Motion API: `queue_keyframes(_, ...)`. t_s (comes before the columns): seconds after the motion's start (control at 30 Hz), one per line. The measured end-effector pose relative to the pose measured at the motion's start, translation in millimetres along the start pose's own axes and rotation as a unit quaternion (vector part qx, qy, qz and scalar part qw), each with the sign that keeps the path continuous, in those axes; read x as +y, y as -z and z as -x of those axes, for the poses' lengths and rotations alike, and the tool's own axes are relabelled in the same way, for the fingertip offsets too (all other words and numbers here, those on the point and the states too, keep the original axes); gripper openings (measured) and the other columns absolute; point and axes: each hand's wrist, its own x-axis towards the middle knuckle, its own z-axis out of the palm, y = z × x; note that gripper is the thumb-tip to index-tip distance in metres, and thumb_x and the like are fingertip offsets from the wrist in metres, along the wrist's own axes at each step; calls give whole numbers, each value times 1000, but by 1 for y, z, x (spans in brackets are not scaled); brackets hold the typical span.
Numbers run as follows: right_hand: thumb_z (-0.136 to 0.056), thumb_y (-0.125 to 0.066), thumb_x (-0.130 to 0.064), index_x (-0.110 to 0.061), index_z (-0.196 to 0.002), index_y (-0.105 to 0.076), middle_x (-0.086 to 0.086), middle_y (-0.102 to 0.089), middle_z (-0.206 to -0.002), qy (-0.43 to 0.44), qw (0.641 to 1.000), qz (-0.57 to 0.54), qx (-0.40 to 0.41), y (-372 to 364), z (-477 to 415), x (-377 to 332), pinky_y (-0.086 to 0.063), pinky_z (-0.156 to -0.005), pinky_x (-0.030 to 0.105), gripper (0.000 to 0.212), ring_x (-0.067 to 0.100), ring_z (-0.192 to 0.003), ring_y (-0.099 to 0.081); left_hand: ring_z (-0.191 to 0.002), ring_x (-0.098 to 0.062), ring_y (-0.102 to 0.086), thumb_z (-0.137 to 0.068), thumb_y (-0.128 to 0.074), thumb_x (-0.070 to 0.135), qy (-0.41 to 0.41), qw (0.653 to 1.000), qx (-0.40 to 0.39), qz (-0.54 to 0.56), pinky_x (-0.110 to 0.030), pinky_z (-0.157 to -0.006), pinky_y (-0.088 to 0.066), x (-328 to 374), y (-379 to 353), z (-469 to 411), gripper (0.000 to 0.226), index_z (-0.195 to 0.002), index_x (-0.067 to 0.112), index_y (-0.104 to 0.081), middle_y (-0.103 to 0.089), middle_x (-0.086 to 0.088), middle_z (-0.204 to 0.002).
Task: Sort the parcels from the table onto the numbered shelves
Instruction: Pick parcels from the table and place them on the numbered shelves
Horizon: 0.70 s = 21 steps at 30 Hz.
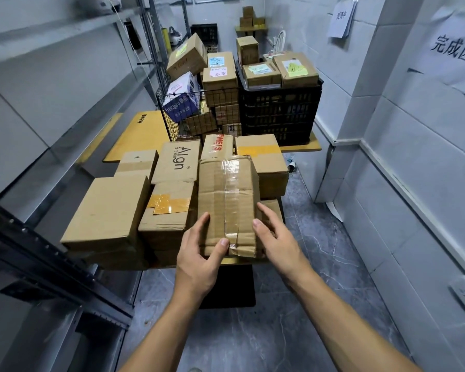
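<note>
A long cardboard parcel (227, 200) sealed with clear tape lies on top of the pile at the near end of the table (142, 132). My left hand (199, 253) grips its near left corner, thumb across the front edge. My right hand (275, 237) holds its right side, thumb on the top face. Around it lie several other brown parcels: a large plain one (106, 210) at the left, one with orange tape (169, 208), and one printed "Align" (179, 161). Grey metal shelves (51, 84) run along the left.
A wire basket (169, 114) and a black plastic crate (279, 114), both full of labelled parcels, stand at the table's far end. A tiled wall with paper signs (454, 49) closes the right side. Grey floor (293, 331) lies open between table and wall.
</note>
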Motion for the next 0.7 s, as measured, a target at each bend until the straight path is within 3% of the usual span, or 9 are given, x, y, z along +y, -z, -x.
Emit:
queue_keyframes(0.13, -70, -65, -77, -62, -133, -36, -16, -60, -133, 17, 1000, -8, 24, -8, 4, 0, -50, -103, 46, 71, 8, -120, -60, -119, 9, -45, -85, -64, 53, -29, 999, -7, -26, -7, -94, -37, 5, -5, 5, 66, -144, 43, -36, -46, 16, -130)
queue_keyframes(0.2, -69, -66, -73, -73, -125, -31, -18, -59, -132, 21, 998, -2, 52, -7, 5, -2, -51, -101, 47, 66, 8, -116, -61, -117, 17, -43, -84, -63, 50, -36, 999, -13, -12, 0, -90, -35, 9, -2, 3, 65, -144, 41, -38, -46, 23, -129)
queue_keyframes(0.3, -72, -68, -65, -76, -118, -33, -14, -58, -133, 25, 997, -24, 70, -4, 4, -3, -53, -99, 45, 59, 7, -115, -62, -113, 14, -52, -82, -63, 43, -6, 997, -23, 72, -7, -87, -44, 16, 2, -2, 63, -141, 38, -42, -51, 23, -129)
queue_keyframes(0.4, -87, -72, -41, -62, -124, -41, -9, -64, -125, 22, 994, -83, 70, 0, 6, -3, -54, -99, 43, 52, 7, -111, -64, -113, 4, -58, -82, -63, 44, 9, 989, -34, 143, -18, -90, -50, 18, 7, -8, 56, -135, 33, -48, -61, 16, -124)
queue_keyframes(0.53, -95, -67, -22, -49, -126, -47, 3, -68, -121, 5, 987, -142, 69, 2, 6, -2, -53, -100, 45, 46, 16, -109, -68, -115, -6, -59, -82, -65, 55, 62, 988, -4, 139, -37, -99, -50, 4, 9, -17, 52, -129, 34, -57, -64, 9, -122)
queue_keyframes(0.7, -85, -67, -29, -63, -116, -54, 8, -67, -125, 26, 984, -164, 60, 0, 7, -7, -53, -99, 44, 47, 21, -109, -69, -122, -14, -55, -56, -62, 86, 165, 974, -28, 151, -46, -106, -44, -7, 10, -24, 97, -139, 39, -45, -55, 4, -134)
